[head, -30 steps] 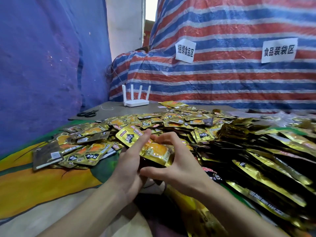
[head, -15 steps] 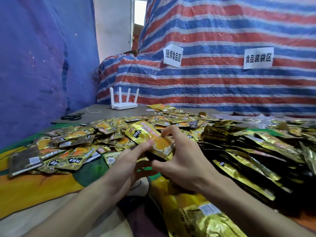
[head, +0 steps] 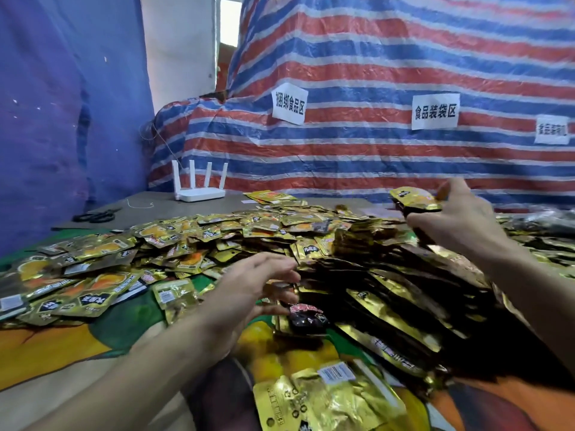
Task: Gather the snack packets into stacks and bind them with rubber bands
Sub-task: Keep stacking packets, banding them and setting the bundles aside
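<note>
1. Progress: I judge it early; loose snack packets (head: 199,244) lie heaped beyond and beside both hands, no bound stack that I can confirm.
2. Right hand (head: 457,222): fingers and thumb clamped on a small packet stack (head: 415,199) (band not discernible).
3. Left hand (head: 249,293): fingers loosely apart, holding nothing, packets just under the fingertips.

Glossy gold foil packets (head: 217,241) lie before a woven plastic tarp (head: 373,73) bearing matt paper signs (head: 435,111).

Rightmost sign (head: 552,129) blurred, unreadable; packet stack (head: 415,199) partly hidden by right hand (head: 457,222), packet pile (head: 217,241) cropped left
</note>
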The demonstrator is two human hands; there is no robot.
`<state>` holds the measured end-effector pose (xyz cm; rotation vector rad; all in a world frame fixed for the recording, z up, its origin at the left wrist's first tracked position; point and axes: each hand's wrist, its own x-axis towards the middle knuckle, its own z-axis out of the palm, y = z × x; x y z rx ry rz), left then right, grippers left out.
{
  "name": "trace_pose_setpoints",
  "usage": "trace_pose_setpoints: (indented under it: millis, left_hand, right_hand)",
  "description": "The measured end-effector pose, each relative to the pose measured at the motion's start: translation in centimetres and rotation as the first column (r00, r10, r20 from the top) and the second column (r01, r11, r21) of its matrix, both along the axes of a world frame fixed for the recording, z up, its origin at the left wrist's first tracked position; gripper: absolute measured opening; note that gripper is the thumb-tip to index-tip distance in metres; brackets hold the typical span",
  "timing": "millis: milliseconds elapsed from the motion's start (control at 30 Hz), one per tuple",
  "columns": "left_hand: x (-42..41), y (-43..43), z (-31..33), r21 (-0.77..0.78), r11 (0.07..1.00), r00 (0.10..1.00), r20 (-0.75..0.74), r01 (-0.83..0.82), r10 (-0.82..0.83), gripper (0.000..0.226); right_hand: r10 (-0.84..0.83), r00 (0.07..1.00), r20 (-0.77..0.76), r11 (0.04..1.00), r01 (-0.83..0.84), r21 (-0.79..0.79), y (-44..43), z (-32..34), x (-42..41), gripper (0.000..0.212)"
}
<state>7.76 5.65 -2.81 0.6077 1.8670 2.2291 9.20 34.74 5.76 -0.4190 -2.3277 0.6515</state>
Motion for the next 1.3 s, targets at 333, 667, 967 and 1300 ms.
trace_pose_setpoints:
  millis: [333, 667, 967, 1300]
  left_hand:
    - [-0.3, -0.1, -1.3, -0.126, 0.992, 0.998, -0.055, -0.009, 0.002, 0.019]
    - [-2.4, -5.3, -0.8, -0.193, 0.957, 0.974, -0.111, -0.217, 0.198, 0.01]
    - [-6.3, -12.2, -0.5, -0.321, 0.726, 0.793, -0.289, -0.608, 0.536, 0.005]
    - [-10.1, -16.5, -3.8, -0.805, -0.262, 0.643, -0.586, -0.532, 0.494, 0.089]
  right_hand:
    - [-0.189, 0.93, 0.315, 0.982, 0.179, 0.061, 1.7, -1.9, -0.9, 0.048]
    - [-0.056, 0.95, 0.307, 0.997, 0.035, 0.072, 1.5, -0.6, -0.6, 0.025]
    - [-0.086, 0.994, -0.073, 0.961, 0.102, 0.257, -4.0, -0.1, -1.7, 0.073]
    - [0.486, 0.809, 0.33, 0.827, -0.548, 0.124, -21.3, -7.1, -4.4, 0.079]
